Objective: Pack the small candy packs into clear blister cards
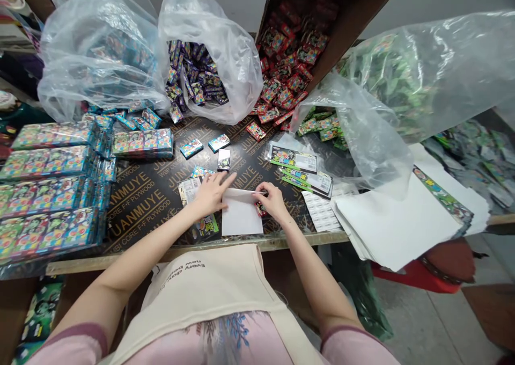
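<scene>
Black film-faced plywood (148,204) covers the bench, its printed "JUNMUYE" lettering running beneath everything. At the far left, shrink-wrapped bricks of bright card packets (48,193) stand in rows, with a clear plastic bag of blue packets (96,59) behind them and a bag of purple packets (193,80) just beside it. The left hand (213,193) lies open and low, its fingers spread and reaching to the right, and the heel of the palm seems to bear on the left end of a white paper sheet (241,214). That sheet lies straight ahead of the chest, between the two hands, with a narrow folded strip along its upper edge running crosswise from one hand to the other (so neither arm has the closer reach to it). The right hand (273,201) closes to a narrow pinch on the strip's right end. A small red packet (260,209) sits just under its fingers, nearer this hand than the other, though whether it is gripped or only covered I cannot tell. Further right lie printed card strips (301,169) and a stack of white paper sheets (394,220), while a brown carton of red packets (289,59) and a bag of green packets (386,75) fill the far side.
</scene>
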Demonstrator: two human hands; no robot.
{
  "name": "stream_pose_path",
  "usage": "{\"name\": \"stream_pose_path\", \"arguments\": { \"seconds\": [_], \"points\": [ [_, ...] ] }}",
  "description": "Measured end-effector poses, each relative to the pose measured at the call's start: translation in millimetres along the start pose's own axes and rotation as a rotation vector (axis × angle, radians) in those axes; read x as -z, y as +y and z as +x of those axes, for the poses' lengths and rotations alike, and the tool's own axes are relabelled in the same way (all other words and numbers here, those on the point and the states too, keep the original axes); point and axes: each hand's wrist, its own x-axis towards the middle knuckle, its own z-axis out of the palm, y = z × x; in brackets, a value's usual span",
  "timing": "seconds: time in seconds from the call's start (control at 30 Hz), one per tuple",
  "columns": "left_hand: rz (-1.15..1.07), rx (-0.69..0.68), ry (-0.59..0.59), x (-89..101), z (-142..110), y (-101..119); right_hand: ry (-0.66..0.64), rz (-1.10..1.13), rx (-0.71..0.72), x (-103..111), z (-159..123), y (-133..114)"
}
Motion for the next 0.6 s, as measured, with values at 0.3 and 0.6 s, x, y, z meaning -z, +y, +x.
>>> {"name": "stream_pose_path", "arguments": {
  "seconds": [0.3, 0.6],
  "points": [
    [-0.203, -0.222, 0.251, -1.7, -11, 18, 0.216, 0.689, -0.215, 26, -18, -12],
    [-0.085, -0.365, 0.695, 10.1, -23, 8, 0.195, 0.707, -0.175, 27, -7, -42]
  ]
}}
